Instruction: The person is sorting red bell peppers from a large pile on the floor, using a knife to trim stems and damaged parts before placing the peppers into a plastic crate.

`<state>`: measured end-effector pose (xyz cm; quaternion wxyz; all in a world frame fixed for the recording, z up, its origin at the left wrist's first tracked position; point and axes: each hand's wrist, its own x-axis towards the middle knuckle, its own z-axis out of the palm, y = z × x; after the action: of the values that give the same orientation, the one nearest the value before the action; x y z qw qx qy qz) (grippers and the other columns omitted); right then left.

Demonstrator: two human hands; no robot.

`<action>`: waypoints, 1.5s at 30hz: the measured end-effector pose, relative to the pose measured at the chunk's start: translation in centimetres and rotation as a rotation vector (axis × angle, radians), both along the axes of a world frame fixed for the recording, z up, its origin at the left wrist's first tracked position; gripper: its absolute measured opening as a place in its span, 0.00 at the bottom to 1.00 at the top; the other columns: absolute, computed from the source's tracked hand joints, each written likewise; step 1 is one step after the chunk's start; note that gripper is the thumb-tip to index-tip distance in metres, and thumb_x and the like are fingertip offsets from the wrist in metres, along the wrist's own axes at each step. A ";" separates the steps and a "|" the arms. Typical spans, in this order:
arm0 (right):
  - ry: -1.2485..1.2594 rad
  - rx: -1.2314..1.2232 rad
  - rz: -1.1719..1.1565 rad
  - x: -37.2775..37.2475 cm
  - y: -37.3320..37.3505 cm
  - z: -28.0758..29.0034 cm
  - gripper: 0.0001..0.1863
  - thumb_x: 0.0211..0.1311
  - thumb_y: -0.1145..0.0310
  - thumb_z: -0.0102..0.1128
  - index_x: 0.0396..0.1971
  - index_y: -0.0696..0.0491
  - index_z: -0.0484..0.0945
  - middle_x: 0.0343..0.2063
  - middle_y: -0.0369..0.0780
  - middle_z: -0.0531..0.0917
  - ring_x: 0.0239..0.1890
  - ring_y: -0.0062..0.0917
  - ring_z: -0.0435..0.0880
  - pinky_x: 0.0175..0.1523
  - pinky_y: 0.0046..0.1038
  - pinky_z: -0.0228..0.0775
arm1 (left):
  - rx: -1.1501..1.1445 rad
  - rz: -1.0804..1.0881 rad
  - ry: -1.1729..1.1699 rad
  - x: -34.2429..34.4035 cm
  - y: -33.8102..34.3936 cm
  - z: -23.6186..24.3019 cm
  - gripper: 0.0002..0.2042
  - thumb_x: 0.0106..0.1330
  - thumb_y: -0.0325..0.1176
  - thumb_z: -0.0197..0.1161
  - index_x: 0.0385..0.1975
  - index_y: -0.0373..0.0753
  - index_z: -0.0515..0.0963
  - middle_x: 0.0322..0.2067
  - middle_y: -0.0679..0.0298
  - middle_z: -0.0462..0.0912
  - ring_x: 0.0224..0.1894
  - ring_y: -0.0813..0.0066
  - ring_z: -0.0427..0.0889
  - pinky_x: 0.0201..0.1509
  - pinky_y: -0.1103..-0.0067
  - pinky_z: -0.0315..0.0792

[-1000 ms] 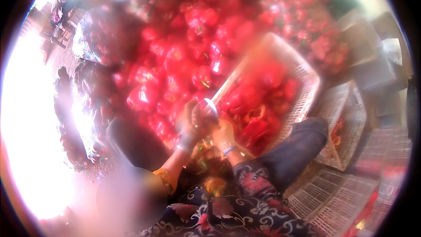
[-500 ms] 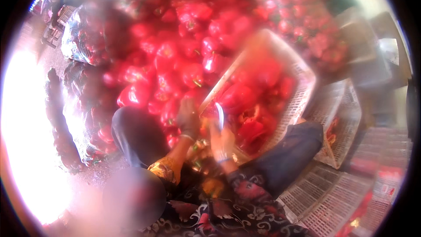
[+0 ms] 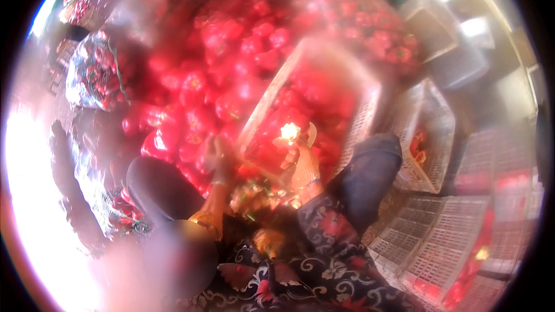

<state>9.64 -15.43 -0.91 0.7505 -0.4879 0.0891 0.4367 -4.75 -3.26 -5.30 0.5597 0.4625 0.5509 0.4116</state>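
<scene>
My right hand point(image 3: 304, 169) is closed around a small knife, over the near side of a white plastic crate point(image 3: 267, 103). The curved blade point(image 3: 313, 134) points up and away from me. Beside the blade, at my fingertips, is a bright, pale, star-shaped piece point(image 3: 290, 132); glare hides what it is. My left hand point(image 3: 219, 155) hangs at the near edge of a heap of red bell peppers point(image 3: 193, 84), left of the crate. Its fingers are blurred, and whether they touch a pepper does not show. Red peppers point(image 3: 303, 89) lie inside the crate.
Between my knees lies a pile of pale and green scraps point(image 3: 254, 199). Another white crate point(image 3: 404, 164) with a few red pieces stands right of my right knee, with more crates point(image 3: 445, 242) nearer me. Filled mesh sacks point(image 3: 92, 75) stand at the left.
My left hand has moved away from my right, toward the pepper heap. The knife hand has lifted slightly over the crate, and a bright pale piece now shows beside it. The view has shifted.
</scene>
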 end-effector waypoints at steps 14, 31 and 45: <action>-0.384 -0.068 -0.385 3.8 -5.8 1.7 0.16 0.68 0.63 0.55 0.50 0.54 0.77 0.33 0.34 0.81 0.25 0.17 0.75 0.26 0.21 0.69 | 0.713 -0.633 0.085 11.4 -2.4 10.6 0.32 0.75 0.52 0.53 0.68 0.31 0.63 0.62 0.43 0.72 0.65 0.50 0.71 0.69 0.65 0.64; -0.347 -0.289 0.224 1.5 -4.1 1.7 0.16 0.72 0.53 0.60 0.39 0.53 0.82 0.16 0.27 0.69 0.16 0.12 0.64 0.21 0.19 0.55 | 0.622 -1.149 0.140 2.2 -2.8 -5.9 0.37 0.68 0.40 0.64 0.74 0.41 0.55 0.44 0.55 0.81 0.43 0.61 0.82 0.49 0.68 0.76; -0.879 -0.530 0.904 -2.8 -2.8 -0.7 0.15 0.68 0.69 0.60 0.52 0.56 0.82 0.31 0.39 0.87 0.31 0.15 0.84 0.35 0.23 0.77 | -0.176 -0.380 1.067 -7.2 9.8 -14.1 0.30 0.61 0.51 0.63 0.62 0.43 0.73 0.50 0.52 0.84 0.57 0.58 0.82 0.59 0.65 0.75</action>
<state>6.88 -18.20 -1.60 0.3163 -0.7765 -0.3322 0.4320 -12.00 6.57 -19.37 0.3046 0.6489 0.6964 -0.0343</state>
